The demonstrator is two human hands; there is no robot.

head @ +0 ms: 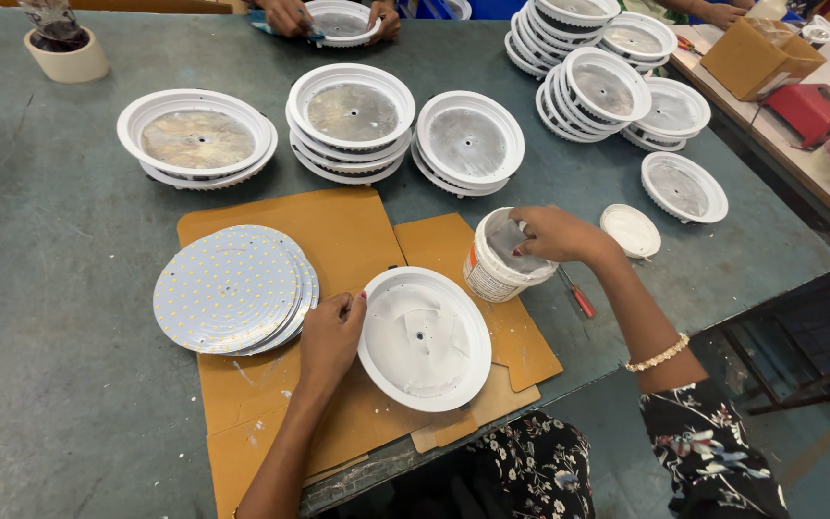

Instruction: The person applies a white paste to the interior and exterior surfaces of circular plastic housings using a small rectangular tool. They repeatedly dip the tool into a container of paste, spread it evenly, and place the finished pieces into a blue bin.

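The left hand (330,332) rests on the left rim of a round white plastic lamp housing (425,338), fingers curled loosely against its edge, thumb on top. The right hand (554,234) reaches into a small white plastic tub (494,264) of pale paste, fingertips dipped inside the mouth; whether they pinch anything I cannot tell.

The housing lies open side up on sheets of brown cardboard (338,231) spread over the grey-green table (60,288), near the front edge, with a smear of white paste across its inner floor around a small centre hole. The tub stands just beside the housing, up and to the right, tilted slightly. A red-handled screwdriver (575,295) lies on the table right of the tub, and the tub's white round lid (631,231) sits a little farther off.

To the left of the housing, a stack of round white boards dotted with small yellow diodes (232,288) rests on the cardboard. Behind it stand stacks of white housings with metal-lined insides (351,115), more piled at the far right (588,58). Across the table, another person's hands (290,17) hold one such housing.
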